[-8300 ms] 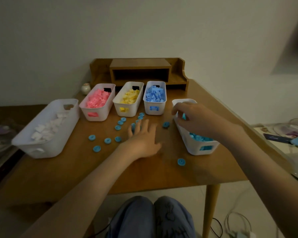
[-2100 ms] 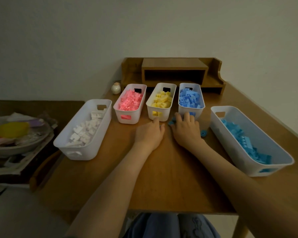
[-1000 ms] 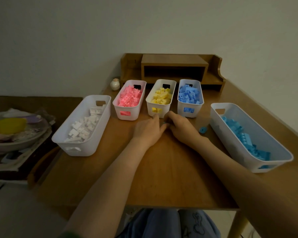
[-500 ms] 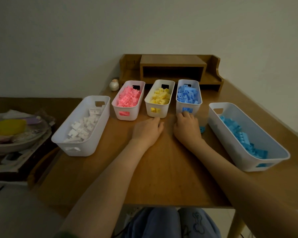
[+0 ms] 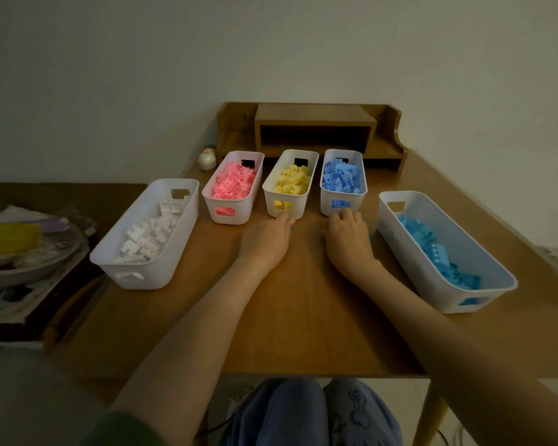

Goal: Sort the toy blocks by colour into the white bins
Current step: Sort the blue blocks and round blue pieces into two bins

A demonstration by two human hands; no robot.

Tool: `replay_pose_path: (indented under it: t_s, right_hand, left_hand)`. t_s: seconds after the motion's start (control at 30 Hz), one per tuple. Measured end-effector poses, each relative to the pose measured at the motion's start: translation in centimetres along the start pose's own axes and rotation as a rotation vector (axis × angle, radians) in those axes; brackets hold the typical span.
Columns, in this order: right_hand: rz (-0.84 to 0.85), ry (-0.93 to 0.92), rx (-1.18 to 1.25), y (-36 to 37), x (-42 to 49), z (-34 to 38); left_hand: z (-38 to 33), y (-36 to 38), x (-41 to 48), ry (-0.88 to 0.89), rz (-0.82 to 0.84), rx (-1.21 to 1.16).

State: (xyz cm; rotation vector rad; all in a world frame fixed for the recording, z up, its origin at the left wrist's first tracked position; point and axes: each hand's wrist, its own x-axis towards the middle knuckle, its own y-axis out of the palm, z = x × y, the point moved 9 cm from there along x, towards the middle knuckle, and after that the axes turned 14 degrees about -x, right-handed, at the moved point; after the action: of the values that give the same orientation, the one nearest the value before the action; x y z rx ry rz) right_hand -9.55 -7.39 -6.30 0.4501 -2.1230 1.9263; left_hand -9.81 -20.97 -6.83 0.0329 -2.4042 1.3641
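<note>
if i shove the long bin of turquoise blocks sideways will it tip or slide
Probably slides rather than tips: the long bin is low and broad on the smooth table. Its turquoise blocks cover only the bottom, so it's likely light.

Dim indoor light, soft and even; source not in view. Wall (image 5: 271, 53) reads grey-green and darkens toward the corners. Table (image 5: 303, 333) is muddy brown, slightly paler on its far right side. Weak, soft-edged shadows sit under left hand (image 5: 264, 244) and right hand (image 5: 348, 246). Left bin (image 5: 161, 268) looks grey-lilac. Wide-angle bend: table edges bow, forearms swell at the bottom. Blocks (image 5: 232, 185) are grainy and smeared. Clutter (image 5: 20, 246) at left is blurred.
</note>
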Motion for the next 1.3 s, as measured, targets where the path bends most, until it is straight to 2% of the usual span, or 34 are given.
replay_pose_path:
  t_s: [0.13,0.3,0.4,0.57,0.8,0.93,1.1,1.2,1.3]
  right_hand:
    - [0.011,0.081,-0.089,-1.7,-0.9,-2.5]
    - [0.213,0.123,-0.095,-0.7,-2.2,-4.4]
    - [0.224,0.071,-0.036,-0.6,-2.5,-4.3]
    - [0.179,0.01,0.008,-0.5,-2.7,-3.7]
    - [0.282,-0.024,-0.04,-0.1,-3.1,-3.5]
    - [0.258,-0.044,-0.006,-0.9,-3.3,-3.2]
    - [0.031,0.019,0.093,-6.1,-1.6,-5.6]
    - [0.037,0.07,0.088,-7.1,-0.8,-10.0]
    - [0.107,0.214,0.071,-6.7,-1.0,-14.7]
  left_hand:
    - [-0.3,-0.1,-0.4,-0.018,-0.007,0.017]
    - [-1.0,0.2,-0.9,-0.087,0.075,0.076]
    - [-1.7,0.5,-1.7,-0.126,0.112,0.079]
    - [-2.2,1.1,-2.7,-0.209,0.162,-0.08]
    - [-4.3,0.9,-2.9,-0.235,0.178,-0.123]
    - [-6.6,1.0,-2.6,-0.204,0.189,-0.11]
    - [-10.3,-0.3,-0.5,-0.156,0.067,-0.167]
    - [-14.4,-1.0,0.5,-0.051,0.023,-0.117]
    - [-18.4,-0.9,1.1,0.022,0.02,-0.129]
